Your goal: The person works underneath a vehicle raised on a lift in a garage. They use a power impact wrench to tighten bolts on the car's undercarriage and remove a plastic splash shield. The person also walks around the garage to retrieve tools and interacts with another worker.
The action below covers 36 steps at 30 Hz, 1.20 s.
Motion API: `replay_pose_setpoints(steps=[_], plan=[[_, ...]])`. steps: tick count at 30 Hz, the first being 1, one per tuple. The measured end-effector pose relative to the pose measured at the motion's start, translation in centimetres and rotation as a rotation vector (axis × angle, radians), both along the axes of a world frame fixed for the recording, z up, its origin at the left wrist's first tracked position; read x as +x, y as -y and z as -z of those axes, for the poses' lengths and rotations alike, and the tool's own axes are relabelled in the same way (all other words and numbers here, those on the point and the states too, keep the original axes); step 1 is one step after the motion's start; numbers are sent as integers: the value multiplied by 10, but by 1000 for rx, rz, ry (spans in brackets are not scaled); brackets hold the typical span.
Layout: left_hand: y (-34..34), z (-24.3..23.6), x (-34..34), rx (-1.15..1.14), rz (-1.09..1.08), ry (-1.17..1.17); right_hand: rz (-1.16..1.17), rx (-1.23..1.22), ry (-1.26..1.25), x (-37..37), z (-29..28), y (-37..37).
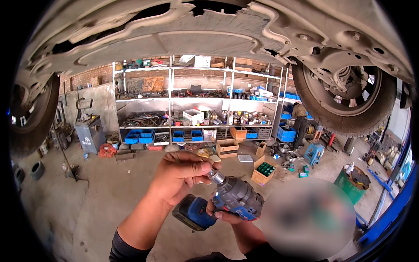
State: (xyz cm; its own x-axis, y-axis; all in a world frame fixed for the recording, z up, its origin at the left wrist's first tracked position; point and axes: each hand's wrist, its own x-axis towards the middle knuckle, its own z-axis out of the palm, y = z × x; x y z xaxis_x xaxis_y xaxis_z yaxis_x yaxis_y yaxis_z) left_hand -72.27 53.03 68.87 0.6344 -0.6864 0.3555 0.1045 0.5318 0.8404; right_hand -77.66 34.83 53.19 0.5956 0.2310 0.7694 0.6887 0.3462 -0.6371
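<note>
So the step in hand, as far as I can judge, is fiddling with the silver socket [216,176] on the nose of a cordless power tool [238,198], up in the air under a car [209,39]. Left hand [176,177] has thumb and forefinger pinched narrow on the socket's front end; can't tell if there's some small part between them too. Right hand [229,217] is wrapped round the grip, just above the blue and black battery pack [192,212], though I can't see whether a finger's on the trigger. I'd say the next move calls for a steady right hand, socket straight on the nose, trigger left alone while fingers are there. Headcount: one tool, one socket, one battery, two wheels [323,118] showing on the car. Along the bottom edge of the shelf rack [170,100], at least four blue bins [146,136], two by its lower left corner. On the floor [109,196]: one open carton [262,179] of green bottles, one blue stool [314,153], one green drum [354,192] toward the right edge, and two loose tyres [37,171] near the left edge. One other person [300,124] stands by the rack's right end.
</note>
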Motion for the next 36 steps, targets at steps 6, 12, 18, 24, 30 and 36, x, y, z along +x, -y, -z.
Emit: replay_pose_setpoints(steps=[6, 12, 18, 24, 30, 36], plan=[[38, -34, 23, 34, 120, 110, 420, -119, 207, 41, -5, 39], [-3, -40, 47, -196, -92, 180, 549, -245, 261, 62, -89, -35], [-72, -50, 50, -327, -266, 175, 875, -527, 390, 102, -90, -91], [-166, -75, 37, -365, -240, 331, 624, -359, 287, 130, -104, -168], [-239, -129, 38, -350, -203, 539, 634, -187, 319, 146, -130, -238], [-275, -181, 54, -246, -100, 771, 666, 15, 429, 146, -174, -288]])
